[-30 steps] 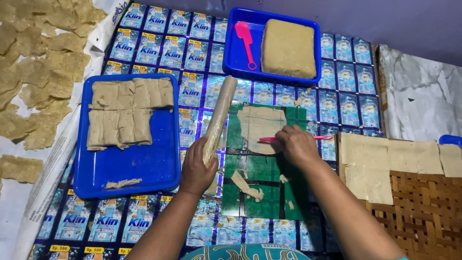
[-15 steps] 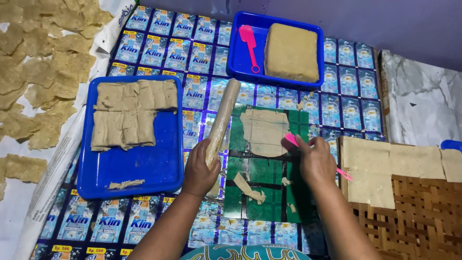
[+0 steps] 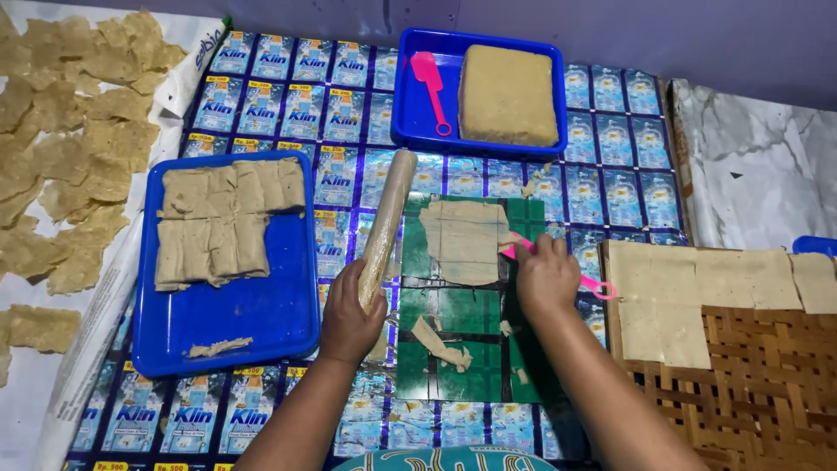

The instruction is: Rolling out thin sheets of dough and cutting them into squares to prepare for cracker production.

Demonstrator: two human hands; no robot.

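Loose dough pieces [image 3: 61, 166] lie far left, beside a blue tray [image 3: 261, 323] of stacked squares. The left hand [image 3: 349, 314] wraps its fingers around a rolling pin [image 3: 386, 222], angled up. On the green board [image 3: 453, 349] sits a scored dough sheet [image 3: 462, 240]. The right hand [image 3: 547, 277] grips a pink scraper [image 3: 597, 286], seemingly at the sheet's edge. Cut squares [image 3: 697, 288] rest on a woven mat [image 3: 767, 384].

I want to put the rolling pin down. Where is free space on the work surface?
Free: the lower part of the left blue tray, below the folded dough sheets; the mat strip between that tray and the green board. Crowded: the board top, with scored dough and right hand.
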